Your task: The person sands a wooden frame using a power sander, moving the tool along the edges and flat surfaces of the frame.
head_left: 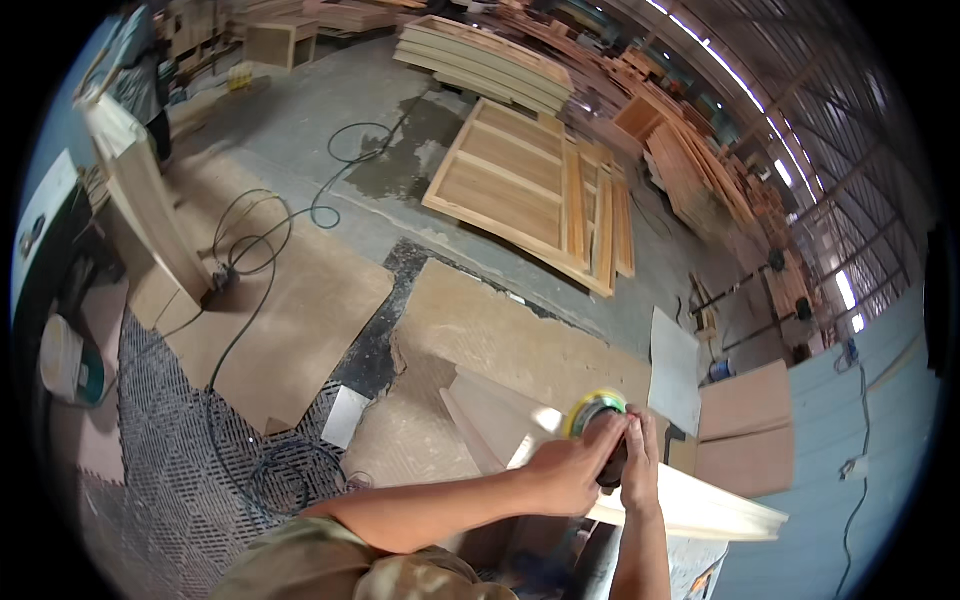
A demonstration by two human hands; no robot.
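A round sander (613,472) with a dark body and a yellow-green disc edge is in front of me, tilted on its side. My left hand (575,468) wraps round its body. My right hand (640,462) presses against its other side, fingers pointing up and closed on it. Below and to the right lies a pale, unpainted wooden piece (700,508) with a stepped, moulded edge, held up off the floor. Part of it is hidden behind my hands and the sander; I cannot tell whether the disc touches the wood.
Brown cardboard sheets (500,325) cover the floor ahead. A dark hose (213,385) loops across the left floor. Framed wooden panels (510,165) lie farther off, beside stacked boards (480,60). At left stand a bucket (65,365), pale upright boards (150,210) and another person (140,75).
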